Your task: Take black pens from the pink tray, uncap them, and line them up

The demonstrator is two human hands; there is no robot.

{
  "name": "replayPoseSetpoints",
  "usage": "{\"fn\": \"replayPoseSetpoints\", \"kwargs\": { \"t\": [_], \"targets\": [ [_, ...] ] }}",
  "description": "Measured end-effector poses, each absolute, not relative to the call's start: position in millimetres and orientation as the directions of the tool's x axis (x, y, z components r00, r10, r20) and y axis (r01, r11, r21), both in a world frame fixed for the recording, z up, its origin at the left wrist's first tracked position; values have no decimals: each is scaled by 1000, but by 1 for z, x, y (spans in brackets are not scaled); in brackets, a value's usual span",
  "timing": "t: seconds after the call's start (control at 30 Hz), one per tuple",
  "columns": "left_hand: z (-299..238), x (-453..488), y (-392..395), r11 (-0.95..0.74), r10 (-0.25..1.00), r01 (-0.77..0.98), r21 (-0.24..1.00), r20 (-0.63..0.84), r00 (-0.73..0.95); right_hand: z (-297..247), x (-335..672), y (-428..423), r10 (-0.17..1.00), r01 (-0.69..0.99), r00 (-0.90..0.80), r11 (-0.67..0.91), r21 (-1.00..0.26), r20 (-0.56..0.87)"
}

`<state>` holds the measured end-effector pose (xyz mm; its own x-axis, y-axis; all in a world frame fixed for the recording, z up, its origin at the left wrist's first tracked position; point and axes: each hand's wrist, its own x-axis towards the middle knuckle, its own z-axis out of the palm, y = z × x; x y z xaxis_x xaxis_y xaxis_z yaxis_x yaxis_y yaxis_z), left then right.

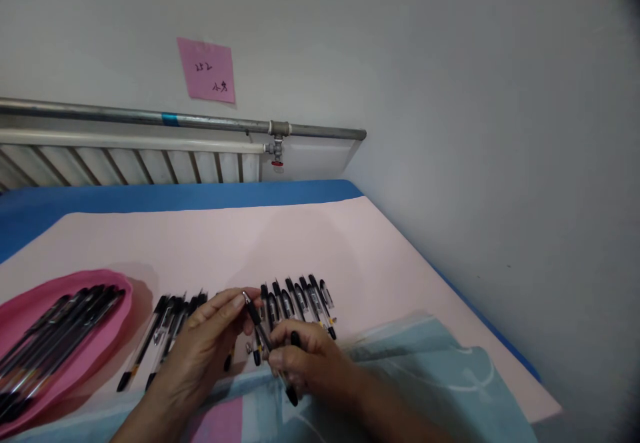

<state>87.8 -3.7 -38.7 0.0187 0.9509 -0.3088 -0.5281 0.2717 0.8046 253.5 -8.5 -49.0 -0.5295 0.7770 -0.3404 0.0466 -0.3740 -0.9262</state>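
My left hand pinches a clear-barrelled pen near its black grip, with the bare metal tip pointing up. Lower down, my right hand has its fingers closed round the same pen's barrel, and the dark end sticks out beneath. A small black piece, perhaps a cap, shows between the right fingers. Behind my hands lies a row of pens with loose caps beside them. More pens rest left of my left hand, partly hidden by it.
At the left, a pink tray holds several dark pens. Pale pink sheeting covers the blue-edged table. Light blue cloth lies along the front. A wall rises on the right; a radiator and pipe run behind.
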Motion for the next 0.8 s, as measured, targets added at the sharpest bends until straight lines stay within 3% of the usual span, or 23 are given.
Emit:
{"fn": "replayPoseSetpoints", "kwargs": {
  "t": [0.3,0.57,0.8],
  "targets": [
    [-46,88,2,169,949,-473,865,-272,-157,-48,252,-12,847,253,-469,-143,-957,-251],
    [-44,83,5,130,936,-563,816,-288,-201,-48,250,-12,839,268,-475,-150,-952,-266],
    [-43,88,-1,253,952,-511,822,-305,-18,-56,251,-9,900,178,-387,-141,-974,-201]
  ]
}}
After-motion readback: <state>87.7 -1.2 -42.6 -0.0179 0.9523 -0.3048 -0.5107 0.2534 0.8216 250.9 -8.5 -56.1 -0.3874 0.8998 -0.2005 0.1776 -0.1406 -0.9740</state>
